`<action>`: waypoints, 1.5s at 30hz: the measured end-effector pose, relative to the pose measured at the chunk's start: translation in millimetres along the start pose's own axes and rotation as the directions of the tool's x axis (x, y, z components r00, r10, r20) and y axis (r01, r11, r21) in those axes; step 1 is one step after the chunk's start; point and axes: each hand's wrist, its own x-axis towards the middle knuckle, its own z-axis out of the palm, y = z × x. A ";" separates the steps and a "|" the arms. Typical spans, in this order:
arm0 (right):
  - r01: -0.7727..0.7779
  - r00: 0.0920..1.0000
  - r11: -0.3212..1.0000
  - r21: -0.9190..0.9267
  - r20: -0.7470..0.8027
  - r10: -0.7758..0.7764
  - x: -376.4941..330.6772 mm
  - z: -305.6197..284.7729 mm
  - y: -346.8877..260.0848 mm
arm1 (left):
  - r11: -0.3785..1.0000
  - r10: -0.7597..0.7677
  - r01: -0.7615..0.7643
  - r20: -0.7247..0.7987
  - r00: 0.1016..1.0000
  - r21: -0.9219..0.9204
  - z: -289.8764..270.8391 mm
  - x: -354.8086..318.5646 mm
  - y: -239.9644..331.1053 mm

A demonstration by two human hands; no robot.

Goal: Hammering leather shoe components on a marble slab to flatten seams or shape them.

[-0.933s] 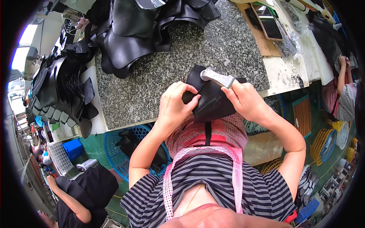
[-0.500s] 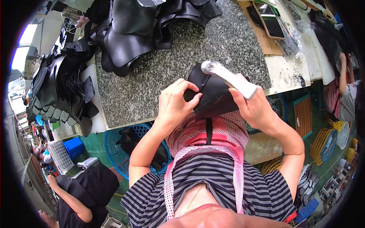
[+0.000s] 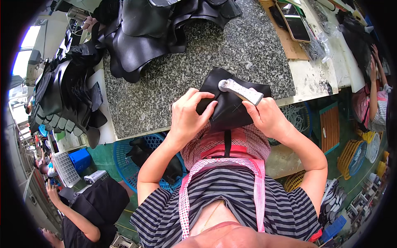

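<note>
A black leather-like piece (image 3: 231, 113), with a pale cross mark on it, lies over the near edge of the speckled stone slab (image 3: 198, 62). My left hand (image 3: 188, 118) pinches its left side between thumb and forefinger, beside a folded seam. In my right hand (image 3: 269, 118) is a pale metal hammer (image 3: 242, 91), gripped by its handle. The round end of the hammer is over the piece, close to the seam; it appears to touch it. Most of the handle's lower end is hidden by my fingers.
Black cut pieces (image 3: 140, 37) are heaped on the slab's far left, with more stacks (image 3: 66, 91) beyond. A phone (image 3: 293, 22) lies at the far right. A blue basket (image 3: 124, 165) holds black pieces below the left edge. Co-workers (image 3: 82, 215) are on both sides.
The hammer has come down from a raised, blurred position onto the piece, my right hand lowering with it. My left hand has barely moved and keeps its pinch.
</note>
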 end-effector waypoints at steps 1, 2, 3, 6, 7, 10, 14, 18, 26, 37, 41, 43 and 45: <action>0.001 1.000 1.000 -0.002 0.000 -0.001 -0.4 0.3 0.2 | 1.000 0.007 -0.007 -0.007 1.000 0.024 -0.5 -0.4 0.0; 0.017 1.000 1.000 -0.003 -0.005 -0.017 -0.5 0.6 0.5 | 1.000 -0.010 0.010 0.001 1.000 0.014 -1.3 -0.2 -0.2; 0.001 1.000 1.000 -0.009 0.004 -0.001 -0.4 0.8 0.5 | 1.000 -0.027 0.027 0.005 1.000 0.006 -2.1 0.9 -0.7; 0.003 1.000 1.000 -0.017 0.019 -0.003 1.3 -1.6 -1.3 | 0.997 -0.068 0.069 0.030 0.997 -0.018 -4.8 5.7 -1.8; 0.012 1.000 1.000 -0.017 0.024 -0.011 2.1 -3.6 -3.0 | 0.996 -0.079 0.080 0.040 0.996 -0.024 -6.0 7.4 -1.9; 0.035 0.999 0.999 -0.017 0.036 -0.034 5.2 -13.6 -11.5 | 0.994 -0.105 0.105 0.080 0.991 -0.004 -9.0 11.4 -1.6; 0.058 0.998 0.996 -0.069 -0.003 -0.058 7.3 -30.0 -24.8 | 0.996 -0.089 0.090 0.097 0.991 -0.008 -10.2 13.3 -0.8; 0.153 0.986 0.988 0.012 -0.074 -0.151 4.9 -26.4 -36.2 | 0.994 -0.106 0.106 0.104 0.989 0.004 -10.0 12.5 -0.4; 0.079 0.996 0.996 -0.043 -0.033 -0.081 -0.5 -19.6 -28.9 | 0.996 -0.091 0.090 0.080 0.993 0.017 -7.1 8.9 0.2; -0.003 0.999 1.000 -0.011 0.035 0.004 -2.9 -0.6 -5.2 | 0.994 0.105 -0.105 -0.058 0.993 0.004 2.3 -13.0 -12.1; 0.005 0.999 1.000 -0.001 0.040 -0.005 -2.7 1.5 -4.6 | 0.997 -0.056 0.056 0.001 0.998 -0.061 -3.9 -6.5 -8.0; 0.033 0.999 0.999 0.002 0.027 -0.033 -0.5 1.0 -6.5 | 0.988 -0.123 0.127 0.058 0.991 -0.084 -8.8 -1.0 -6.2; 0.080 0.997 0.997 0.005 0.003 -0.080 1.9 -1.9 -10.5 | 0.985 -0.144 0.153 0.103 0.984 -0.083 -13.3 3.9 -4.9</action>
